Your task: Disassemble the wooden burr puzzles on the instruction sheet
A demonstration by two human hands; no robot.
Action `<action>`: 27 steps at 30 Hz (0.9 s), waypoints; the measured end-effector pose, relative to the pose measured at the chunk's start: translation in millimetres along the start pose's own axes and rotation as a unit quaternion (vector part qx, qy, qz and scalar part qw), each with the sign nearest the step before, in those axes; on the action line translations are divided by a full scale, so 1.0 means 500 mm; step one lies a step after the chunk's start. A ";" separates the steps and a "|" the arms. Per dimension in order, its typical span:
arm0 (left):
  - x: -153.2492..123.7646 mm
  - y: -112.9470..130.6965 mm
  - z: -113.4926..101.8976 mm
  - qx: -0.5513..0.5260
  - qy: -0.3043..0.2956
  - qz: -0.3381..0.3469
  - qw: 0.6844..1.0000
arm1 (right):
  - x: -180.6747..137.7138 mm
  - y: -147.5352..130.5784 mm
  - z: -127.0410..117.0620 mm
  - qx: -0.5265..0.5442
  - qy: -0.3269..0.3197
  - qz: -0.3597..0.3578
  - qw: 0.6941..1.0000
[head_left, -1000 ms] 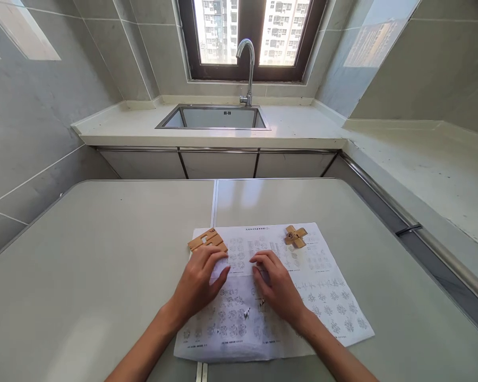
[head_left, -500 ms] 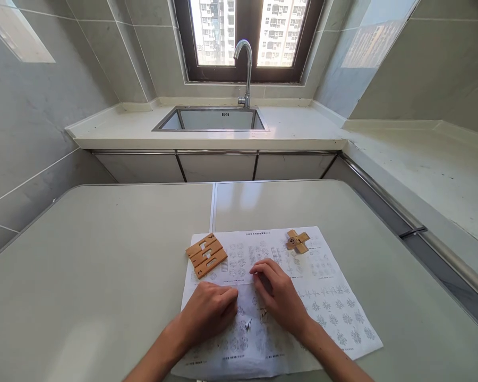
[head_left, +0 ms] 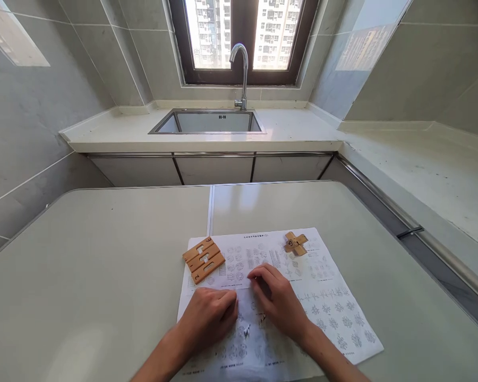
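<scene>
A printed instruction sheet with small line drawings lies on the table, its creased, torn front part under my hands. My left hand rests on it, curled into a loose fist with nothing visible in it. Beside it my right hand rests with curled fingers drawn together, and no object shows there. Just beyond my left hand, several flat slotted wooden puzzle pieces with numbers lie side by side across the sheet's left edge. At the sheet's far right sits a cross of interlocked wooden pieces, apart from my right hand.
The pale table has a seam down its middle. Behind it, a white counter holds a sink with a tall faucet below a window. Another counter runs along the right side.
The view has shifted slightly, so the scene sits a little lower and further left. Both hands and the wooden pieces stay in about the same places on the sheet.
</scene>
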State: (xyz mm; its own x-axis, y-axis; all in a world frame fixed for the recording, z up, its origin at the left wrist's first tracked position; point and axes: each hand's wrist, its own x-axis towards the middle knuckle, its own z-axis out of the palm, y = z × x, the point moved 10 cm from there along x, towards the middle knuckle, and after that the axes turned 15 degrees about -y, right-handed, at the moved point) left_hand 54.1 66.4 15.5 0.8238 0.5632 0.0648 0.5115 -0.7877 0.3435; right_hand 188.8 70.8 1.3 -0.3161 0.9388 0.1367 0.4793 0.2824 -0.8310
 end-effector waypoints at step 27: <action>0.001 -0.012 0.011 0.026 -0.001 -0.004 1.000 | -0.001 0.017 0.001 0.077 0.020 0.018 0.997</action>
State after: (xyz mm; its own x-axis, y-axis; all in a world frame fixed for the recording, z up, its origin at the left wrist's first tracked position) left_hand 52.7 69.7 8.2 0.8200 0.5693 0.0594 0.5306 -0.7950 0.2941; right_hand 192.7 72.5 -6.3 -0.2664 0.9558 0.1246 0.3573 0.2180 -0.9082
